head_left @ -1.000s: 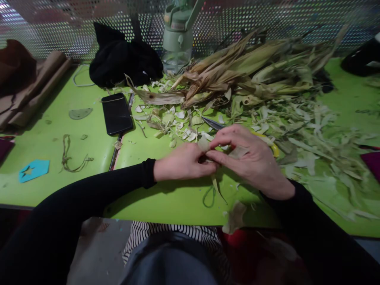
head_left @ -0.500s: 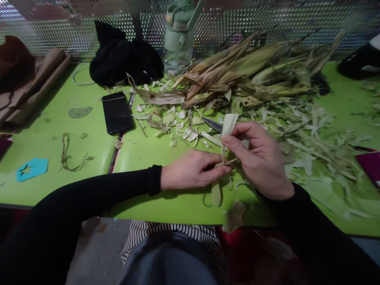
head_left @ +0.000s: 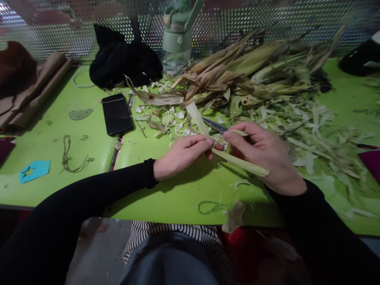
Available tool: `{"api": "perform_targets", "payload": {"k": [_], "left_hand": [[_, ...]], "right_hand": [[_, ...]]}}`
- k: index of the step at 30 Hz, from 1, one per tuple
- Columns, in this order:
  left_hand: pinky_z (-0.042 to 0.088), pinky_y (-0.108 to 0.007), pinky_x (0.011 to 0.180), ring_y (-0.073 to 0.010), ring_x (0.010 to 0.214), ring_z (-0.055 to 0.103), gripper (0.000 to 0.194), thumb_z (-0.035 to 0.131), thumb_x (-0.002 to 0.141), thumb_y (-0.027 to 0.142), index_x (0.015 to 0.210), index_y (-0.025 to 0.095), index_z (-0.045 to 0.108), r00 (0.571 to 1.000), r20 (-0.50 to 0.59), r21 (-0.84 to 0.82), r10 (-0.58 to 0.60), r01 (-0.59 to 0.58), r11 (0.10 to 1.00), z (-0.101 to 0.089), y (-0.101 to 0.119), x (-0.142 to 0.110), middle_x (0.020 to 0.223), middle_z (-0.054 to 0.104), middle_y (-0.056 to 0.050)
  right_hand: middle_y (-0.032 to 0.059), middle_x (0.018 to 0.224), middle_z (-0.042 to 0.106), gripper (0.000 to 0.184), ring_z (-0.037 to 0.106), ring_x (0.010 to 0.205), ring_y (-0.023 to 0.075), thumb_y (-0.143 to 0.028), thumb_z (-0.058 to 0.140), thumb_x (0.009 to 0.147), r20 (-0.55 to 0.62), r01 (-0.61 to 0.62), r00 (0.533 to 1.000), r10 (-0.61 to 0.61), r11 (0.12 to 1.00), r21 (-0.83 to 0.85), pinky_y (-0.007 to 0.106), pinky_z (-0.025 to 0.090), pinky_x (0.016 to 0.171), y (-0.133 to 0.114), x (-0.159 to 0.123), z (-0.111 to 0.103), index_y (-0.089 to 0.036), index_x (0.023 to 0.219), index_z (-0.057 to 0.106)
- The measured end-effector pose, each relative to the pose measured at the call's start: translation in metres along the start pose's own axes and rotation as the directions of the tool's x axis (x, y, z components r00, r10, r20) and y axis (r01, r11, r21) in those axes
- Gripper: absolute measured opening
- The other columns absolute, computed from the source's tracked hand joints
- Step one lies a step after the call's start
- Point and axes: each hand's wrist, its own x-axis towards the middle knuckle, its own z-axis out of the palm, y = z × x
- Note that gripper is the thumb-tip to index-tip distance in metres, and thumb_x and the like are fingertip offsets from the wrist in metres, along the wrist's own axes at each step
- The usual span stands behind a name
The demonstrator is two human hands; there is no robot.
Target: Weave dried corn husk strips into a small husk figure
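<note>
Husk strips [head_left: 242, 162] slant lengthwise from left hand's [head_left: 185, 153] pinching grip, 1 away-left, 1 nearer-right; right hand [head_left: 265, 155] pinches another.

L hand [head_left: 182, 156]: fingertips pinch pale husk strips [head_left: 240, 161] at jct.
R hand [head_left: 261, 154]: thumb & index pinch 1 strip, just R of L hand.
Strip layout: 1 runs up & away from L fingertips; 1 slants down-R, its end overlapping R hand heel.
Pointed tool [head_left: 213, 124]: beyond hands, partly hidden by R hand.
Husk pile [head_left: 231, 77]: rear of green table [head_left: 166, 206], w/ loose scraps [head_left: 305, 160] in front & to R.
Bottle [head_left: 177, 43]: upright, btwn black cloth [head_left: 124, 63] & pile.
Phone [head_left: 116, 114]: dark screen up, thin strand across top end.
Cord loop [head_left: 218, 206]: near table edge.
Blue cutout [head_left: 37, 170]: far L, star-shaped hole.
</note>
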Motion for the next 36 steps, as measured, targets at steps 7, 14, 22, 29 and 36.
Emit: {"api": "perform_targets", "payload": {"k": [7,14,22,29,36], "left_hand": [[0.033,-0.024,0.059,-0.009,0.06,0.042,0.039,0.049,0.096,0.04,0.065,0.016,0.052,0.998,0.032,0.168,0.057,-0.062,0.984,-0.005,0.018,-0.007,0.063,0.046,0.003],[0.037,-0.024,0.065,-0.0097,0.07,0.048,0.021,0.044,0.093,0.017,0.078,0.015,0.06,0.999,0.012,0.071,0.042,-0.043,0.997,-0.006,0.014,-0.003,0.08,0.061,0.0],[0.039,-0.023,0.061,-0.0075,0.064,0.051,0.01,0.049,0.093,0.012,0.097,0.019,0.043,0.994,-0.093,-0.192,0.053,-0.07,0.979,-0.003,0.001,0.008,0.081,0.068,0.0],[0.047,-0.021,0.07,-0.0065,0.071,0.058,0.011,0.052,0.094,0.012,0.092,0.018,0.043,0.997,-0.08,-0.214,0.012,-0.029,0.976,-0.004,-0.002,0.011,0.078,0.066,0.001],[0.045,-0.022,0.064,-0.0068,0.063,0.053,0.015,0.053,0.096,0.026,0.091,0.012,0.056,0.999,0.023,-0.059,-0.046,0.047,0.997,-0.006,0.0,0.011,0.078,0.062,-0.001]], "right_hand": [[-0.0046,0.056,0.05,0.028,0.042,0.047,0.0102,-0.047,0.074,0.083,-0.13,-0.055,0.988,0.088,0.97,0.237,0.026,0.03,0.042,0.004,-0.004,0.002,-0.024,0.078,0.061],[-0.0018,0.069,0.062,0.046,0.052,0.053,0.0097,-0.062,0.074,0.078,-0.069,-0.068,0.993,0.096,0.941,0.332,0.024,0.039,0.047,0.004,0.004,-0.005,-0.022,0.097,0.059],[0.0051,0.076,0.07,0.057,0.064,0.066,0.0189,-0.074,0.067,0.075,-0.021,-0.15,0.988,0.154,0.979,0.141,0.032,0.05,0.057,0.01,0.005,-0.003,-0.023,0.1,0.057],[0.0016,0.069,0.065,0.043,0.052,0.058,0.0134,-0.063,0.066,0.083,0.072,-0.022,0.997,0.03,0.994,-0.104,0.028,0.037,0.051,0.004,0.001,-0.003,-0.02,0.081,0.068],[0.0,0.072,0.067,0.03,0.054,0.06,0.0141,-0.05,0.061,0.092,0.163,0.165,0.977,-0.135,0.969,-0.182,0.028,0.039,0.056,0.011,0.003,0.001,-0.023,0.084,0.069]]}}
